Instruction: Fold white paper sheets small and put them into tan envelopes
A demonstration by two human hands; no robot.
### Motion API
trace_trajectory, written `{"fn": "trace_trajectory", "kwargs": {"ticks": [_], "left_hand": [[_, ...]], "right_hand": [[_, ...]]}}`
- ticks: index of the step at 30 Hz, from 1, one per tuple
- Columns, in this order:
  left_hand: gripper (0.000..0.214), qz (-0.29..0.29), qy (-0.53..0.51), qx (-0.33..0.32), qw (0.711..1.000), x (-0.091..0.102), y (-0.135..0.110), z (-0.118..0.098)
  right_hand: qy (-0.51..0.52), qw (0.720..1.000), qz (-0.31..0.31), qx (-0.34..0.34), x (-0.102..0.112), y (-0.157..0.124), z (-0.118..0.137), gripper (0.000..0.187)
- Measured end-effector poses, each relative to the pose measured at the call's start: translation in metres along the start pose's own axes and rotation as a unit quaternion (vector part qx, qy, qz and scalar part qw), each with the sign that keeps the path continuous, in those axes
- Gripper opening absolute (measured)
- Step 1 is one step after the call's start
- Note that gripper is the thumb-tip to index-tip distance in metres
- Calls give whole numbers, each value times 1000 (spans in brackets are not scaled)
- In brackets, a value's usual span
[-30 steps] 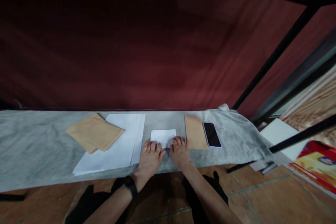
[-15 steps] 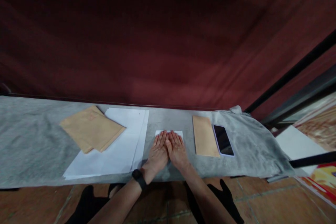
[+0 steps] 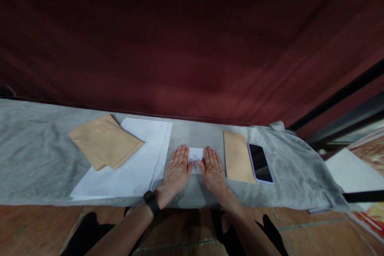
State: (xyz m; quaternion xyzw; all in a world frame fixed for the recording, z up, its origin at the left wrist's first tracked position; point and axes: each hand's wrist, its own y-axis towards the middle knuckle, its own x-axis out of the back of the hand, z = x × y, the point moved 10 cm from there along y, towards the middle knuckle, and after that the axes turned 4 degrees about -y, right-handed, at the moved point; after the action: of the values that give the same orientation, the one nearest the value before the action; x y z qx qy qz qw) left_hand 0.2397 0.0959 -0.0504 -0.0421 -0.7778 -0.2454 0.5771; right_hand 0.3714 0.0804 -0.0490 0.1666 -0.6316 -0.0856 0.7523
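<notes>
A small folded white paper (image 3: pixel 196 155) lies flat on the grey cloth, its middle showing between my two hands. My left hand (image 3: pixel 177 170) rests palm down over its left side, fingers stretched out and thumb toward the paper. On the opposite side my right hand (image 3: pixel 213 170) lies flat in the same way. Both hands cover the paper's side edges. Left of my left hand are several larger white sheets (image 3: pixel 135 180), with brown envelopes (image 3: pixel 111 142) overlapping on top. Another brown envelope (image 3: pixel 238 158) lies just right of my right hand.
A phone (image 3: pixel 260 163) with a pale purple edge lies beside the single envelope. Grey cloth (image 3: pixel 30 156) covers the narrow table. Behind it hangs a dark red curtain (image 3: pixel 180 48); black bars (image 3: pixel 339 94) stand at the right. Tiled floor (image 3: pixel 312 228) shows below.
My hands have slid apart, left and right, from the paper's middle toward its sides, uncovering its centre. The view has shifted slightly.
</notes>
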Motion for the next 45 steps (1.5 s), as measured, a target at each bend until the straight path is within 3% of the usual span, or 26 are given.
{"fn": "trace_trajectory", "kwargs": {"ticks": [7,12,15,20,28,34,37,45], "left_hand": [[68,-9,-3,30,1000,-6,-2,11],[64,-20,3,33,999,6,-1,5],[59,5,-24,-32,999,13,-4,-20],[50,92,-80,-164,979,12,-23,-63],[45,117,-122,-218,961,25,-20,-68],[56,171,-139,-234,947,25,-20,-74],[57,185,-144,-235,943,25,-18,-77],[46,157,-147,-229,949,11,2,-79]], "right_hand": [[-13,1000,-2,-21,-1,-1,-8,64],[-5,1000,-27,-12,10,1,-6,63],[39,999,-12,14,22,5,2,60],[158,976,94,117,25,-1,31,52],[201,966,132,95,13,8,17,56],[250,956,147,51,9,23,5,58],[306,943,131,-18,13,29,-7,62],[392,896,6,-209,22,25,-62,72]]}}
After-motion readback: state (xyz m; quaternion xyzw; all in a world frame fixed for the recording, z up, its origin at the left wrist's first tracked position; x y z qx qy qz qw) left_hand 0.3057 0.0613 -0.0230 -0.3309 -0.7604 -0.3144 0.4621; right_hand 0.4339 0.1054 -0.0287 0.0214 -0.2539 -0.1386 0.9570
